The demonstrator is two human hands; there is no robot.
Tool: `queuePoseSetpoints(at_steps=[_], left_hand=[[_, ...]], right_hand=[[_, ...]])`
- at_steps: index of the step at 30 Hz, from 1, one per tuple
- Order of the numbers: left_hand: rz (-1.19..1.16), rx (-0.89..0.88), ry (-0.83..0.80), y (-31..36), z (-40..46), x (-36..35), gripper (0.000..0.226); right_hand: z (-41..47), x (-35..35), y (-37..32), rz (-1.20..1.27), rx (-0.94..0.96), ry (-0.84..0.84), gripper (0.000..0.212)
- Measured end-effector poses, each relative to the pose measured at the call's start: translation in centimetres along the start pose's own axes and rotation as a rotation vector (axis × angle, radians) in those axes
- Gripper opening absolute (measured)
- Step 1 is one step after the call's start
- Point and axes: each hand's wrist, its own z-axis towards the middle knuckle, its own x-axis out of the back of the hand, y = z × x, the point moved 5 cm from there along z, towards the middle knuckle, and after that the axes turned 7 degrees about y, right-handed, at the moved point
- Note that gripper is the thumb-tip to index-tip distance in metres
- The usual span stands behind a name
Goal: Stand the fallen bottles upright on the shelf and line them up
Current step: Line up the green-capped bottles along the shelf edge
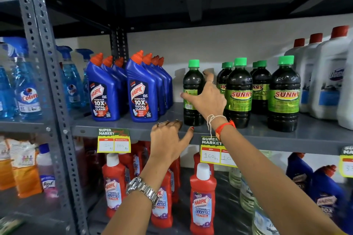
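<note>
A dark bottle with a green cap stands upright at the front of the grey shelf, apart from its row. My right hand is wrapped around its right side, thumb across the label. Right of it stand several upright dark Sunny bottles in two rows, the nearest at the front. My left hand rests on the shelf's front edge, fingers curled over it, holding nothing. No bottle lies on its side in view.
Blue Harpic bottles stand in two rows to the left, white jugs with red caps to the right. A slotted steel post bounds the bay. Red Harpic bottles fill the shelf below; price tags hang off the edge.
</note>
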Motion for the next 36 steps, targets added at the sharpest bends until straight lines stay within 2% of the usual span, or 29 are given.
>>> queuePoseSetpoints(at_steps=[3, 5, 9, 11, 13, 15, 17, 19, 22, 25, 27, 30, 34, 36], left_hand=[[0.0, -0.002, 0.007, -0.1, -0.1, 0.0, 0.058], [-0.006, 0.001, 0.005, -0.1, -0.1, -0.1, 0.058], [-0.019, -0.003, 0.004, -0.1, 0.0, -0.3, 0.06], [-0.032, -0.006, -0.003, -0.2, 0.0, -0.4, 0.061], [-0.034, -0.006, -0.003, -0.3, 0.0, -0.5, 0.061], [-0.027, 0.002, 0.004, -0.3, 0.0, -0.5, 0.061], [-0.022, 0.007, 0.004, -0.3, 0.0, -0.4, 0.06], [-0.024, 0.005, 0.001, -0.2, 0.0, -0.4, 0.06], [-0.029, 0.004, -0.001, -0.3, 0.0, -0.5, 0.061], [-0.03, -0.005, -0.003, -0.2, 0.0, -0.5, 0.062], [-0.037, -0.006, -0.005, -0.3, 0.0, -0.6, 0.063], [-0.03, -0.005, 0.002, -0.4, 0.0, -0.7, 0.062], [-0.006, -0.004, 0.02, -0.4, 0.0, -0.8, 0.061], [0.007, 0.0, 0.006, -0.5, 0.0, -0.8, 0.064]], right_hand=[[-0.9, -0.6, 0.3, -0.06, -0.016, -0.068, 0.113], [-0.5, -0.8, 0.8, 0.017, -0.071, -0.104, 0.108], [0.1, -1.5, 2.2, 0.547, -0.426, -0.362, 0.082], [0.0, -1.7, 2.5, 0.706, -0.503, -0.431, 0.072], [0.0, -1.7, 2.4, 0.66, -0.447, -0.431, 0.072], [0.0, -1.5, 2.0, 0.407, -0.298, -0.345, 0.085], [-0.6, -1.3, 1.4, 0.117, -0.169, -0.259, 0.107], [-1.0, -1.2, 1.0, -0.002, -0.103, -0.201, 0.108], [-0.4, -1.6, 1.5, 0.093, -0.165, -0.244, 0.096], [0.0, -2.1, 2.1, 0.395, -0.343, -0.367, 0.086], [0.0, -2.2, 2.1, 0.492, -0.354, -0.405, 0.083], [-0.1, -1.9, 2.1, 0.503, -0.317, -0.426, 0.081], [-1.3, 0.5, 2.0, 0.434, -0.181, -0.308, 0.086], [-2.2, 2.6, 2.2, 0.447, -0.114, -0.175, 0.074]])
